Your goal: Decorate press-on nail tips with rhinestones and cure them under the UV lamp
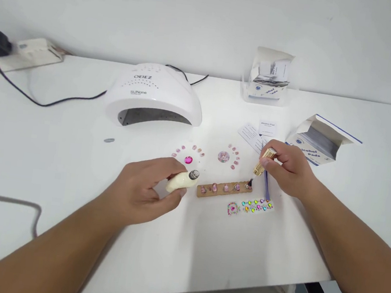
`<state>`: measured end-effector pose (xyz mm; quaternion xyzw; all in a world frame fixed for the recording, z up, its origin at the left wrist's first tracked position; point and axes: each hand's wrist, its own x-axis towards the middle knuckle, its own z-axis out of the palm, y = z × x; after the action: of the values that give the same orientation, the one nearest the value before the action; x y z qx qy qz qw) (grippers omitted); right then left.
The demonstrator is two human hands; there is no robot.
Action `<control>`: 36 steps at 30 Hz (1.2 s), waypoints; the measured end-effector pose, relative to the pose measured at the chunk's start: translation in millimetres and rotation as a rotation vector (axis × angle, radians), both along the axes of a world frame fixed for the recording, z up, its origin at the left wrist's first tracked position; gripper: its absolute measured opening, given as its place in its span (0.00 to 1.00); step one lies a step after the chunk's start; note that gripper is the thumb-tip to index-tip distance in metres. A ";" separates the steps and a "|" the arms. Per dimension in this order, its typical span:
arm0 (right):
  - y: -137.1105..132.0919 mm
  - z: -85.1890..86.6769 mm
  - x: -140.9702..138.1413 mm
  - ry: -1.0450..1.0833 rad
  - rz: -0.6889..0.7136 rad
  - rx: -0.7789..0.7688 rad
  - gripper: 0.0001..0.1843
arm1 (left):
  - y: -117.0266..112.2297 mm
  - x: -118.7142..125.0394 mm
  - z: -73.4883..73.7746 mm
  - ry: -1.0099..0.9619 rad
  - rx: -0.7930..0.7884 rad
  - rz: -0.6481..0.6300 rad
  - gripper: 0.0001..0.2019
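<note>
My left hand (148,186) is closed round a small cream nail polish bottle (181,181) with its neck open, tilted toward the right. My right hand (290,169) pinches a gold brush cap (264,161), whose dark tip touches the rightmost nail on a wooden strip (224,189). That strip holds several pink false nails in a row and lies between both hands. A thin purple stick (267,184) lies under my right hand.
A white nail lamp (154,96) stands behind, its black cord (44,99) running left to a power strip (25,52). Gem stickers (249,205), two rings of nail tips (188,153), alcohol pad boxes (319,140) and loose sachets (267,127) lie around. The table's front edge is near.
</note>
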<state>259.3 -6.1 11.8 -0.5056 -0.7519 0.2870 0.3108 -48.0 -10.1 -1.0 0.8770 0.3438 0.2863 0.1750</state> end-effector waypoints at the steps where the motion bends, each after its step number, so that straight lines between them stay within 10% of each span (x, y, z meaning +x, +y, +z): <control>1: 0.1 -0.2 0.2 0.009 -0.003 0.004 0.11 | -0.2 0.1 -0.1 0.001 0.005 0.001 0.09; 36: -8.1 6.9 -2.7 -0.024 0.000 -0.051 0.12 | 0.1 1.8 1.3 0.029 -0.008 0.009 0.06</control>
<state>256.6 -14.2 18.7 -0.5166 -0.7482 0.3000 0.2887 -46.3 -10.0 0.3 0.8787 0.3515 0.2732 0.1722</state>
